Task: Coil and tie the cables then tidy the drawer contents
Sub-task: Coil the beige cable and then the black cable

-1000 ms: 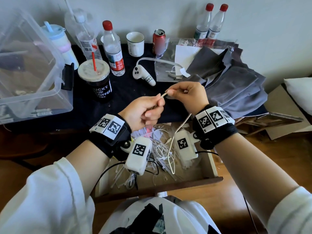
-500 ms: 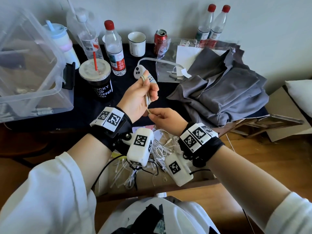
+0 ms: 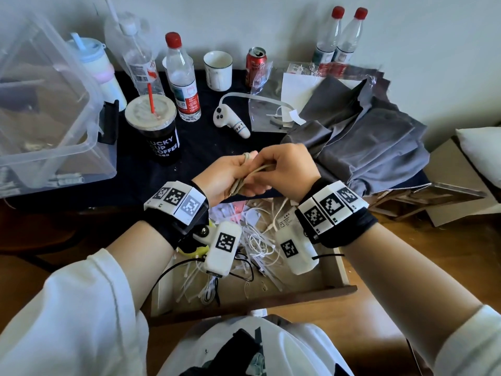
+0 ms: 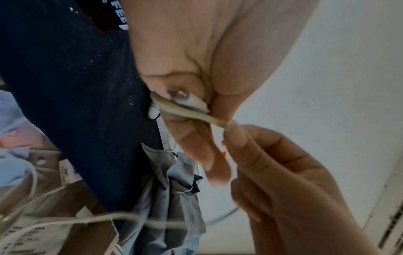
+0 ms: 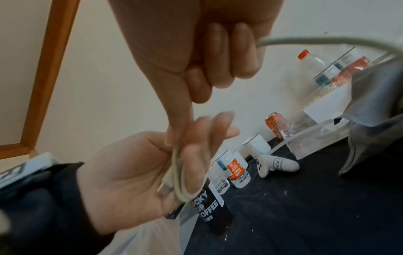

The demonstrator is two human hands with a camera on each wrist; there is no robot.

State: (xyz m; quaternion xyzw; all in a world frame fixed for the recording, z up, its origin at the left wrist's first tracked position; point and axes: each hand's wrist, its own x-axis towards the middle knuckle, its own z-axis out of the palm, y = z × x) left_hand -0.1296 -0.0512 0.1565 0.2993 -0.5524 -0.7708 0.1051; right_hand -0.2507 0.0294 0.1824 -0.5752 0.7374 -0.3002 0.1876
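Here, in the head view, the left hand (image 3: 230, 176) and right hand (image 3: 287, 169) meet just above the far edge of the open wooden drawer (image 3: 336, 270), both closed round a thin beige cable (image 3: 250, 175) folded into a few strands; the bundle's long axis runs from 7 o'clock, where a metal plug end pokes out of the left palm, up to 1 o'clock under the right fingers. The drawer below holds a tangle of white cables (image 3: 257, 242). On the dark-clothed table at 11 o'clock stands a black lidded coffee cup with a red straw (image 3: 157, 131), a white game controller (image 3: 230, 123) lies at 12 o'clock, and crumpled grey cloth (image 3: 363, 137) crowds close at 2 o'clock; bare cloth lies between the cup and the hands. From the left wrist, the left thumb and fingers (image 4: 196, 146) pinch the beige strands and a white plug (image 4: 191, 101) against the palm, while the right fingertips grip the same cable at 4 o'clock; a slack length hangs blurred across the bottom. From the right wrist, the right hand (image 5: 196, 57) is a curled fist with the cable leaving toward 2 o'clock, its thumb pressing the folded loop (image 5: 179, 176) into the left palm (image 5: 130, 181).
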